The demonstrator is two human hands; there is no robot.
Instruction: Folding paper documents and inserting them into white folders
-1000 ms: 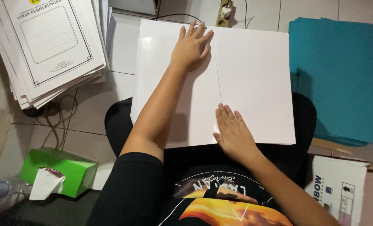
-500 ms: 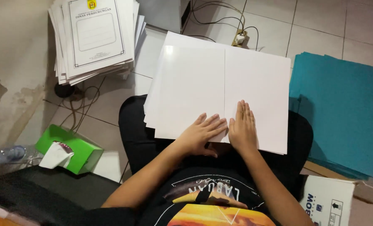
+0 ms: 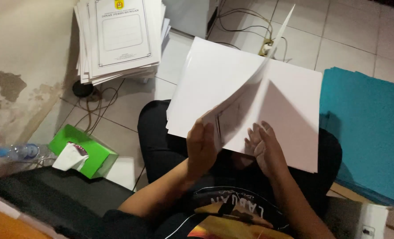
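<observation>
- A clear plastic bottle (image 3: 22, 152) lies on the floor at far left, just beside a green tissue box (image 3: 82, 151).
- A stack of printed covers (image 3: 119, 37) sits on the tiles further back.
- The left hand (image 3: 202, 146) is closed around the near edge of a white folded sheet (image 3: 245, 95), lifting one leaf upright over the lap.
- The right hand (image 3: 265, 148) lies open and flat on the sheet's lower leaf.
- Teal card sheets (image 3: 367, 128) lie at right.

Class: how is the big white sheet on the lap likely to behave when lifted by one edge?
The white sheet probably flops: its lifted flap already curves above the left hand. Likely light, being thin.
</observation>
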